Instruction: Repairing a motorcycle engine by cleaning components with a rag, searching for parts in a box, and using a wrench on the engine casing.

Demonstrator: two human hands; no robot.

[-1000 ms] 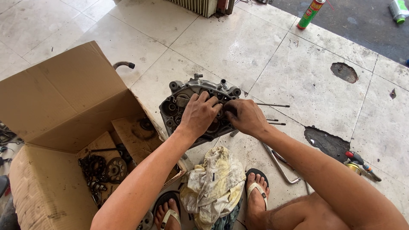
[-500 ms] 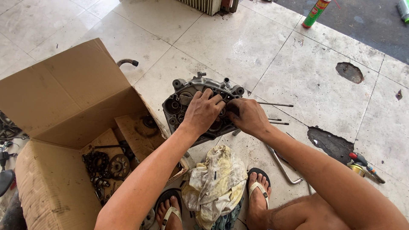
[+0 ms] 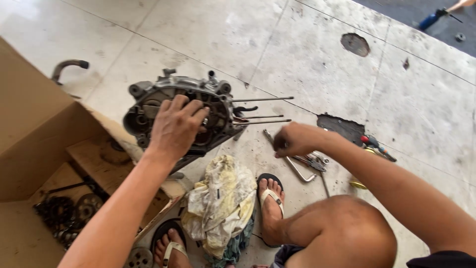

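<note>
So here's the setup — an engine case sitting on the tiled floor, propped right at the edge of an open cardboard box. Three long metal studs stick out of its right side, roughly level with the floor.

The left hand is spread flat over the open face of the case, fingers splayed wide and pressing on it, not really wrapped around anything. The right hand is off to the right of the case, clear of it, closed into a loose fist above a bent metal tool lying on the floor. Can't tell whether it's pinching something small — the fingers hide whatever's in there.

Other stuff around: a dirty yellowish rag bunched up between the person's two sandalled feet, just below the case. Inside the box there are a few dark gears and sprockets down at the bottom. A curved metal pipe lies on the floor up left, behind the box flap. To the right, past the fist, a screwdriver with a red and black handle rests near a dark broken patch in the tile. A bare knee fills the lower right.
</note>
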